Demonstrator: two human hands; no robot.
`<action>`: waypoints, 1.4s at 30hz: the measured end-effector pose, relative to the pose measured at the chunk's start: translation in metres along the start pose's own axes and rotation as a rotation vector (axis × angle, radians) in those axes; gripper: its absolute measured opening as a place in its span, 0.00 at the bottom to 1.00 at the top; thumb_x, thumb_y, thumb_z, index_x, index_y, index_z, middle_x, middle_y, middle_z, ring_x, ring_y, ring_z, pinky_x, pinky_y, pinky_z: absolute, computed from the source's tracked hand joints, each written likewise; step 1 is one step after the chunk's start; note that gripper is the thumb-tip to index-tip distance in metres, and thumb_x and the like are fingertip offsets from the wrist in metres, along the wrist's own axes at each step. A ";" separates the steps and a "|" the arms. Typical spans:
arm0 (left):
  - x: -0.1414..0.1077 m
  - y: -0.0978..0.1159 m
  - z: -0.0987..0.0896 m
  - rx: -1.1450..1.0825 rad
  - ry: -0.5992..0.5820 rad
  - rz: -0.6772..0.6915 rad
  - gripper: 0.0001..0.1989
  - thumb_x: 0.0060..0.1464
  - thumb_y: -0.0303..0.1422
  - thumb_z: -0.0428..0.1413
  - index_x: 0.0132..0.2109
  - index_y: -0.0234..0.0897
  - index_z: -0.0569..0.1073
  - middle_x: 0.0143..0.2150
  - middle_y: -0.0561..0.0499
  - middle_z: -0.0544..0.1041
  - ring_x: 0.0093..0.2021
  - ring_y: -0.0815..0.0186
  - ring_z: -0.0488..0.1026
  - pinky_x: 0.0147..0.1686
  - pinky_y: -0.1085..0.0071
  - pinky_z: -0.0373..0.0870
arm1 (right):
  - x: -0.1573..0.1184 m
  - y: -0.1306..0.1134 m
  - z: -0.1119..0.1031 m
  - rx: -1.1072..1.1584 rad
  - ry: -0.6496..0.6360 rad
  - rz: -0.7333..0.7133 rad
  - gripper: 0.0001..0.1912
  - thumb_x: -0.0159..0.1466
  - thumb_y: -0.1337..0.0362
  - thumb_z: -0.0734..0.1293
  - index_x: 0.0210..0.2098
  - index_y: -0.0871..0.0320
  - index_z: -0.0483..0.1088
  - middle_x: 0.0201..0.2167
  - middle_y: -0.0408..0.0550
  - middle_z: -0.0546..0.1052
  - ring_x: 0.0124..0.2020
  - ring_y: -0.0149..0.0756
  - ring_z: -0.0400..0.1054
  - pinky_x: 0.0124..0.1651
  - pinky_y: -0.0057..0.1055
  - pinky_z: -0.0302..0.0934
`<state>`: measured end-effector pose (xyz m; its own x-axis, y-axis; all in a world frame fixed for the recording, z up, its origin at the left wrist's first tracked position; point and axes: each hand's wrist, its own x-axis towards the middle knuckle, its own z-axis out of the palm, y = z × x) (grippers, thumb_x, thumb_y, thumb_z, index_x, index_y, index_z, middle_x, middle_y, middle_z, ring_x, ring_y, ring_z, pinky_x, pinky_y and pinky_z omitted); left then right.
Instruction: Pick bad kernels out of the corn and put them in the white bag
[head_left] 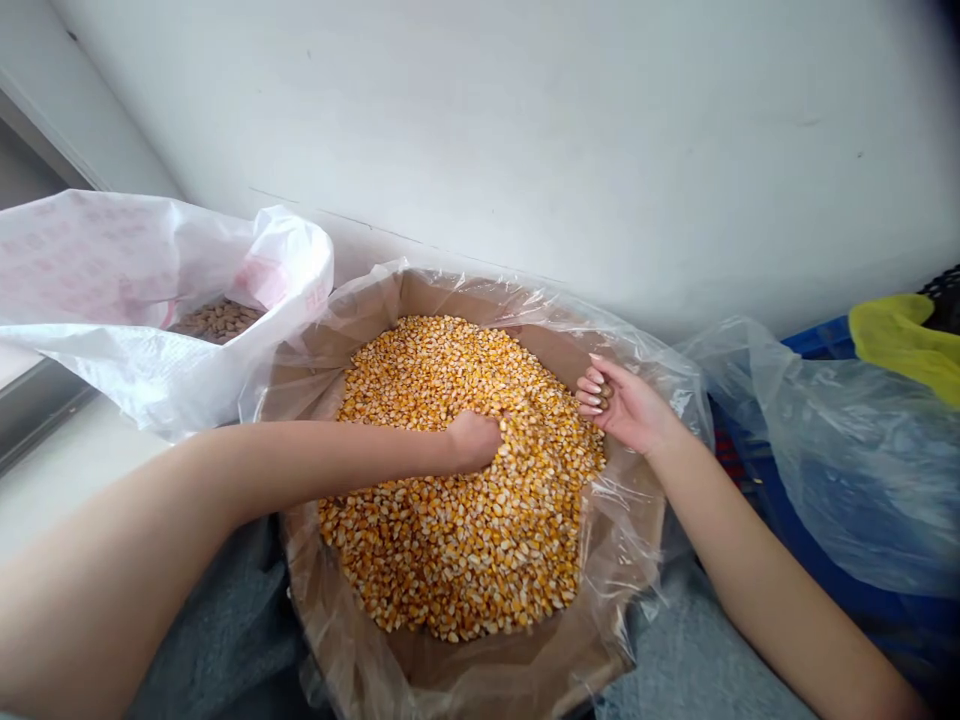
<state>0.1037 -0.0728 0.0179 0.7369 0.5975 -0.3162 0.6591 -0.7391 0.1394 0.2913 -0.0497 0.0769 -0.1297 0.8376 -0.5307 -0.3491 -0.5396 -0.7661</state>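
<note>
A cardboard box lined with a clear plastic bag holds a heap of yellow and white corn kernels. My left hand is pushed into the middle of the heap, its fingers buried among the kernels and hidden. Above the right edge of the corn, my right hand is turned palm up with curled fingers. Small brown round pieces rest between its fingers and palm.
At the left stands a white woven sack with brown pellets inside. A pale wall rises behind the box. Clear plastic, a blue crate and a yellow cloth are at the right.
</note>
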 end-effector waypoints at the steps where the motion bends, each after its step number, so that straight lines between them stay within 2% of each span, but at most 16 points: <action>1: -0.001 0.006 -0.002 0.010 0.023 0.049 0.18 0.47 0.23 0.45 0.47 0.29 0.66 0.36 0.38 0.72 0.33 0.59 0.71 0.26 0.69 0.65 | 0.000 0.000 0.000 -0.009 0.002 -0.005 0.16 0.53 0.61 0.62 0.16 0.59 0.53 0.13 0.38 0.52 0.14 0.21 0.48 0.15 0.20 0.44; 4: -0.006 0.008 -0.011 0.053 0.108 0.206 0.25 0.49 0.28 0.45 0.56 0.33 0.54 0.35 0.41 0.73 0.30 0.60 0.71 0.22 0.70 0.63 | -0.001 0.000 -0.002 -0.023 0.009 -0.015 0.15 0.53 0.61 0.62 0.16 0.59 0.53 0.13 0.38 0.53 0.14 0.21 0.48 0.15 0.20 0.45; 6: -0.012 -0.006 -0.020 0.078 0.122 0.227 0.23 0.51 0.32 0.43 0.56 0.38 0.53 0.33 0.44 0.73 0.27 0.62 0.70 0.21 0.71 0.62 | -0.001 -0.001 -0.003 -0.022 0.007 -0.019 0.15 0.53 0.61 0.62 0.16 0.59 0.54 0.13 0.37 0.53 0.14 0.21 0.48 0.15 0.20 0.45; 8: -0.018 -0.031 -0.029 0.112 0.111 0.124 0.21 0.53 0.32 0.40 0.54 0.39 0.54 0.31 0.45 0.73 0.25 0.63 0.70 0.22 0.71 0.62 | -0.001 -0.001 -0.004 -0.022 0.001 -0.019 0.15 0.53 0.61 0.62 0.16 0.59 0.54 0.13 0.37 0.54 0.14 0.21 0.48 0.15 0.20 0.45; 11: -0.029 -0.076 -0.040 0.195 0.106 -0.181 0.19 0.52 0.27 0.40 0.53 0.34 0.56 0.29 0.43 0.74 0.28 0.60 0.71 0.25 0.68 0.63 | -0.001 -0.001 -0.004 -0.026 -0.010 -0.019 0.15 0.53 0.61 0.63 0.16 0.60 0.54 0.13 0.37 0.54 0.14 0.21 0.48 0.15 0.20 0.44; 13: -0.038 -0.101 -0.040 0.234 0.047 -0.368 0.17 0.52 0.25 0.40 0.48 0.30 0.61 0.31 0.40 0.74 0.33 0.57 0.71 0.29 0.66 0.64 | -0.001 -0.001 -0.003 -0.033 -0.011 -0.025 0.15 0.52 0.61 0.63 0.16 0.60 0.54 0.13 0.37 0.54 0.14 0.21 0.48 0.15 0.21 0.44; 16: -0.048 -0.117 -0.028 0.215 -0.112 -0.423 0.13 0.52 0.28 0.41 0.40 0.29 0.67 0.35 0.38 0.73 0.38 0.56 0.70 0.33 0.64 0.64 | -0.001 -0.001 -0.002 -0.056 -0.006 -0.034 0.15 0.52 0.61 0.63 0.16 0.59 0.55 0.13 0.37 0.55 0.14 0.21 0.48 0.15 0.21 0.44; 18: -0.050 -0.113 -0.014 0.179 -0.121 -0.392 0.15 0.53 0.33 0.40 0.40 0.30 0.67 0.35 0.38 0.73 0.37 0.56 0.71 0.33 0.64 0.64 | -0.001 0.000 -0.002 -0.076 0.000 -0.033 0.15 0.52 0.60 0.63 0.16 0.59 0.55 0.13 0.37 0.55 0.14 0.21 0.48 0.15 0.22 0.44; 20: -0.048 -0.101 -0.002 0.143 -0.074 -0.360 0.18 0.54 0.36 0.38 0.43 0.29 0.65 0.34 0.38 0.73 0.35 0.56 0.71 0.32 0.64 0.65 | 0.000 0.000 -0.002 -0.092 0.007 -0.027 0.14 0.52 0.60 0.63 0.16 0.59 0.55 0.13 0.37 0.56 0.14 0.21 0.48 0.15 0.22 0.44; 24: -0.038 -0.077 0.012 0.087 -0.061 -0.273 0.16 0.52 0.32 0.40 0.43 0.25 0.64 0.32 0.36 0.73 0.34 0.55 0.71 0.31 0.63 0.65 | 0.001 0.001 -0.004 -0.114 -0.007 -0.031 0.14 0.52 0.60 0.62 0.17 0.59 0.55 0.13 0.38 0.56 0.14 0.22 0.49 0.16 0.23 0.45; 28: -0.028 -0.064 0.014 -0.013 -0.050 -0.241 0.15 0.51 0.32 0.40 0.41 0.27 0.64 0.32 0.36 0.73 0.34 0.54 0.71 0.29 0.63 0.66 | 0.002 0.001 -0.005 -0.143 -0.015 -0.055 0.15 0.52 0.59 0.62 0.17 0.58 0.54 0.13 0.38 0.55 0.15 0.22 0.49 0.16 0.22 0.45; 33: -0.023 -0.039 0.016 -0.117 -0.047 -0.181 0.15 0.51 0.37 0.39 0.39 0.34 0.65 0.33 0.44 0.74 0.32 0.61 0.72 0.26 0.70 0.66 | 0.000 0.001 -0.002 -0.110 0.004 -0.038 0.14 0.52 0.60 0.62 0.17 0.59 0.54 0.13 0.37 0.54 0.14 0.22 0.49 0.16 0.22 0.45; 36: -0.024 -0.018 0.014 -0.166 -0.016 -0.111 0.16 0.51 0.35 0.39 0.43 0.34 0.62 0.32 0.43 0.74 0.30 0.60 0.72 0.24 0.69 0.66 | 0.001 0.001 -0.003 -0.069 0.004 -0.019 0.14 0.52 0.60 0.63 0.17 0.59 0.55 0.13 0.37 0.55 0.15 0.21 0.50 0.16 0.21 0.46; 39: -0.030 0.002 0.010 -0.130 0.026 0.010 0.18 0.49 0.34 0.40 0.47 0.33 0.59 0.30 0.44 0.74 0.28 0.59 0.72 0.22 0.68 0.66 | 0.001 0.001 -0.004 -0.066 -0.001 -0.018 0.14 0.53 0.61 0.63 0.17 0.60 0.55 0.13 0.37 0.55 0.15 0.21 0.50 0.17 0.21 0.46; 42: -0.041 0.019 0.004 -0.074 0.075 0.211 0.16 0.49 0.35 0.41 0.45 0.35 0.61 0.29 0.46 0.74 0.25 0.60 0.71 0.21 0.68 0.65 | 0.001 0.002 -0.004 -0.087 -0.003 -0.026 0.14 0.52 0.60 0.63 0.17 0.59 0.55 0.13 0.37 0.55 0.15 0.21 0.50 0.17 0.21 0.46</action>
<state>0.0859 -0.1128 0.0296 0.8666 0.4558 -0.2031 0.4968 -0.8267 0.2641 0.2945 -0.0506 0.0737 -0.1248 0.8513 -0.5096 -0.2703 -0.5233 -0.8081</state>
